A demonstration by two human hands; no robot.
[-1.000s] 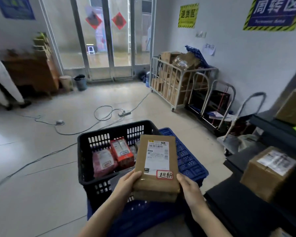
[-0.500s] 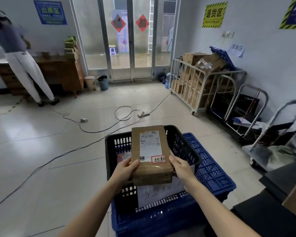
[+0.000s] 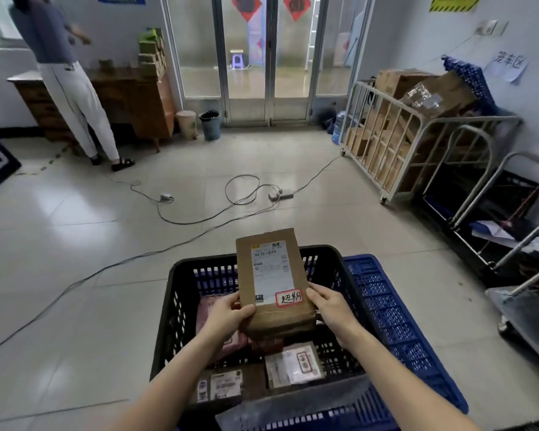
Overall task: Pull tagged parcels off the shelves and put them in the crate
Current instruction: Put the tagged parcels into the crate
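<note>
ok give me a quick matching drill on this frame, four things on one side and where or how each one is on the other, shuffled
Things
1. brown parcel
2. black crate
3. blue crate
4. cage trolley

Place or state
a. shows past the black crate's right side and front
b. held up between the left hand and the right hand
c. has labelled parcels lying inside it
d. stands by the right wall, loaded with cardboard boxes

Pairs: 1-b, 2-c, 3-a, 4-d
</note>
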